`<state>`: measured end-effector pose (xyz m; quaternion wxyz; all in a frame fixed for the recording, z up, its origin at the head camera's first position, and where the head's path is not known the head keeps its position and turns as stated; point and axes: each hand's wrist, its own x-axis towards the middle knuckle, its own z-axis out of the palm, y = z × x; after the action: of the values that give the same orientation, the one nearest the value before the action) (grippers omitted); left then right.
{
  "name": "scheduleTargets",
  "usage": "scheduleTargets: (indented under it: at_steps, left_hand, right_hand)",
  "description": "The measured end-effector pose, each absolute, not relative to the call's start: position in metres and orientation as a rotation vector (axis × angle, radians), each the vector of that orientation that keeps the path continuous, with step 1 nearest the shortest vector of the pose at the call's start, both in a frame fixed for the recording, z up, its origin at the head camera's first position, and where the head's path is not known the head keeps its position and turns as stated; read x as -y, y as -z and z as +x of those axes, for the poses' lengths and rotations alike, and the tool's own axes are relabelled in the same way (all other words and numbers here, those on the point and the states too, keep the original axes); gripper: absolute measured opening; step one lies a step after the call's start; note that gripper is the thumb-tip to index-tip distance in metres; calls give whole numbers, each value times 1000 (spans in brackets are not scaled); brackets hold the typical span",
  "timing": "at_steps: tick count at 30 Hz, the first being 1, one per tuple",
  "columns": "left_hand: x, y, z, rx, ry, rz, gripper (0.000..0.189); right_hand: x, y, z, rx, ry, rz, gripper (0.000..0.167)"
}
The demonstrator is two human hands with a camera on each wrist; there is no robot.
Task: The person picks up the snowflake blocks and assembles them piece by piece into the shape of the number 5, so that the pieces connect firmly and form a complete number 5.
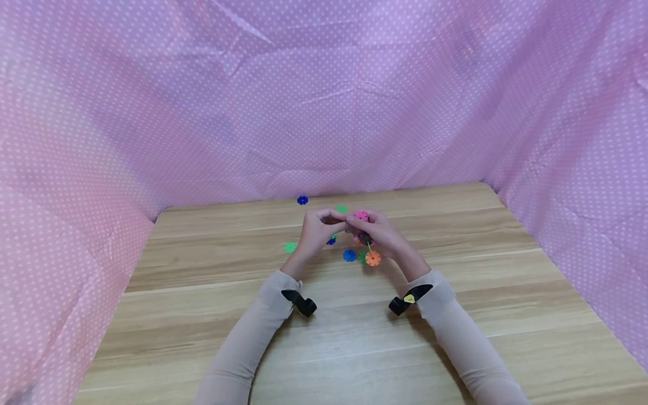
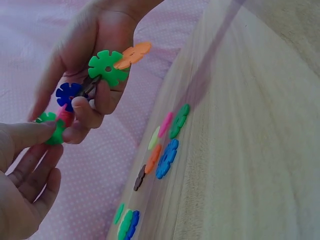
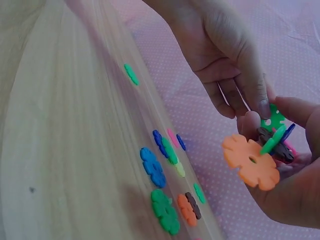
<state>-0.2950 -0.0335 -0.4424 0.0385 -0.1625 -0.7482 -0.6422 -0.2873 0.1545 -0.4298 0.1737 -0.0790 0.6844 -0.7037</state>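
Note:
Above the table my two hands meet over a small chain of notched plastic snowflake discs. My right hand (image 1: 382, 232) grips the chain by its middle, fingers curled round the brown disc (image 3: 276, 145) and the dark blue disc (image 2: 68, 95). An orange disc (image 3: 251, 161) sticks out at one end, slotted into a green disc (image 2: 107, 68). At the other end my left hand (image 1: 318, 230) pinches another green disc (image 2: 50, 129) between thumb and fingertips. Pink and red pieces show beside it, partly hidden by fingers.
Loose discs lie on the wooden table (image 1: 324, 343) below the hands, among them a blue one (image 1: 349, 255), a light green one (image 1: 290, 247) and a dark blue one (image 1: 302, 200) near the back edge. A pink dotted cloth (image 1: 324, 112) hangs behind and at both sides.

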Motion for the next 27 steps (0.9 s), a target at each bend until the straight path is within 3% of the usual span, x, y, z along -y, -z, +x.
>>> scheduleTargets:
  at_steps: [7,13,20,27]
  left_hand:
    - [41,441,-300,2430,1935,-561,24]
    - [48,438,-303,2513,1942,-537,27]
    - [42,446,-303,2724,1745,-705,24]
    - [38,454,-298,3003,1493,-732,27]
  right_hand:
    - [-160,435,-292,-1946,1984,-191,16]
    - [-173,433,-299,-2016,1966,-153,30]
    - [-188,428,-302,-2040,1994,-170,15]
    - [-197,422,-301,-2034,2023,-159,28]
